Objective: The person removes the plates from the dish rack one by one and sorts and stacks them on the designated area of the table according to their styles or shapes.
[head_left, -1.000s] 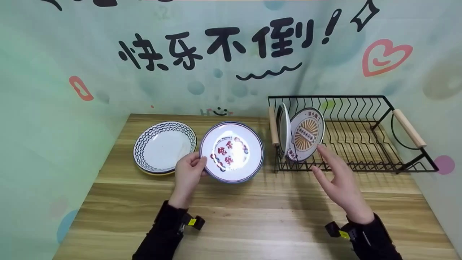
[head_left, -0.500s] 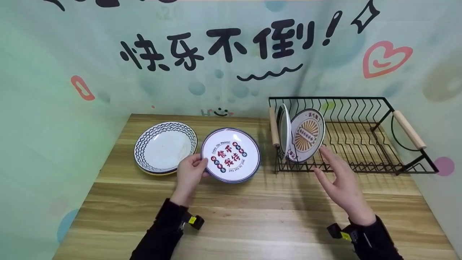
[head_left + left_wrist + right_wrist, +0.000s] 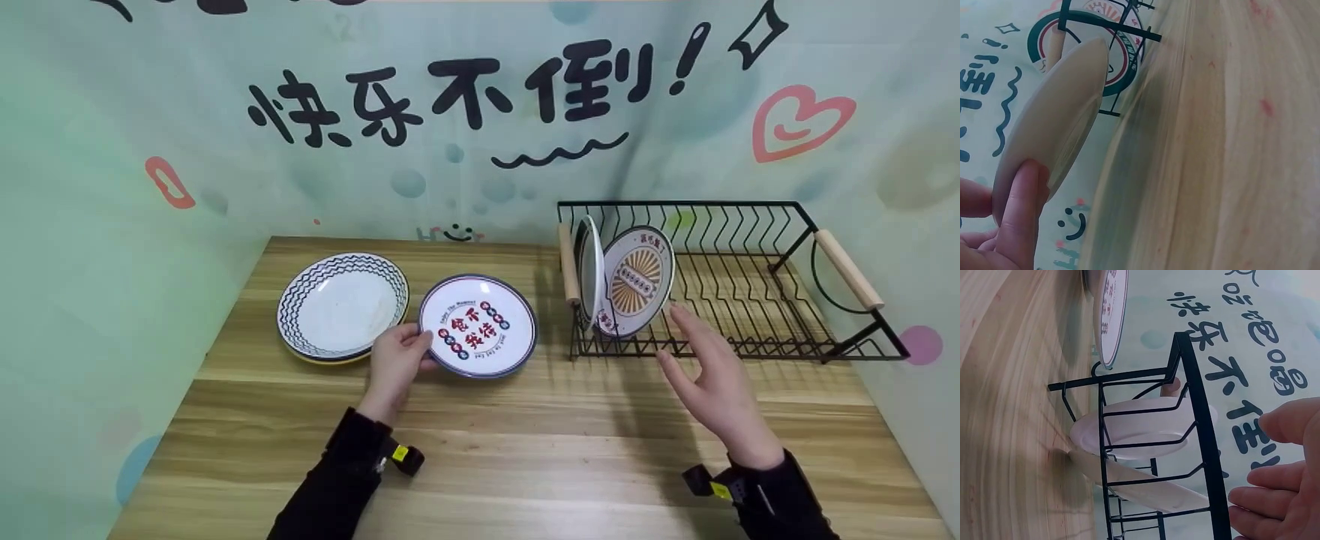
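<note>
My left hand (image 3: pixel 395 367) pinches the left rim of a white plate (image 3: pixel 484 322) with a blue edge and red lettering, thumb on top and fingers beneath. In the left wrist view the pale underside of this plate (image 3: pixel 1044 124) shows, tilted above the table. My right hand (image 3: pixel 716 397) is open before the black dish rack (image 3: pixel 679 202), holding nothing. Its fingertips are close to a plate with an orange sunburst (image 3: pixel 637 281) that leans in the rack. Another plate (image 3: pixel 592 274) stands nearly edge-on at the rack's left end.
A deep white plate with a wavy dark rim pattern (image 3: pixel 341 311) lies at the left, a yellow edge (image 3: pixel 322 362) showing beneath it. Wooden handles (image 3: pixel 849 268) flank the rack. A printed cloth (image 3: pixel 480 172) hangs behind the wooden table (image 3: pixel 525 465).
The plate in my left hand has come down slightly, and its glare has shrunk so the lettering shows clearly. My right hand has shifted a little to the right, still open.
</note>
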A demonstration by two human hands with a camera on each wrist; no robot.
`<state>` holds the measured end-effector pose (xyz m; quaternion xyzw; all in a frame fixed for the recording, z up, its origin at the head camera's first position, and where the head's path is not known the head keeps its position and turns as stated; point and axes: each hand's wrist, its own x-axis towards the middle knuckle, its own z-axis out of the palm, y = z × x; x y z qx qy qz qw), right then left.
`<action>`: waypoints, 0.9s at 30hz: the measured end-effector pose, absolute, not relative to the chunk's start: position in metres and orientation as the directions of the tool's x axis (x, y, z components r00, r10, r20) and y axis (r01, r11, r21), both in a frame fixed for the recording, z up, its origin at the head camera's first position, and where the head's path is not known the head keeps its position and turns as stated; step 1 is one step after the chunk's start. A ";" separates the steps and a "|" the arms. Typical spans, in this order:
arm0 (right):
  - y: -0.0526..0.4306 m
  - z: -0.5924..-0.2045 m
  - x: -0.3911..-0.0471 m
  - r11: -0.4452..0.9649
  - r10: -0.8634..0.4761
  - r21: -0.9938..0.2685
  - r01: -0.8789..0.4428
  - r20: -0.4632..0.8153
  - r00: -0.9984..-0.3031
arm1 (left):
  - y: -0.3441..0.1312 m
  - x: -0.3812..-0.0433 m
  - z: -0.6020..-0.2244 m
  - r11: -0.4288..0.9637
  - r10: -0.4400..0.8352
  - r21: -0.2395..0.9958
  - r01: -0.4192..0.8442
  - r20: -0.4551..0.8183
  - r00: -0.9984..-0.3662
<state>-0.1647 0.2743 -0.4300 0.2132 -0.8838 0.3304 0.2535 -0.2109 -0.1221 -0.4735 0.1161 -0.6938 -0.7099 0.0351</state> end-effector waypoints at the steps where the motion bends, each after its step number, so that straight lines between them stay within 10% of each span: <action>1: 0.275 -0.431 -0.165 0.695 -0.208 -0.475 -0.540 0.586 -0.784 | -0.122 -0.211 -0.474 -0.045 -0.207 0.993 -0.109 -0.116 -0.971; 27: 0.288 -0.429 -0.171 0.720 -0.170 -0.484 -0.497 0.572 -0.803 | -0.117 -0.221 -0.488 -0.071 -0.186 0.987 -0.147 -0.158 -0.970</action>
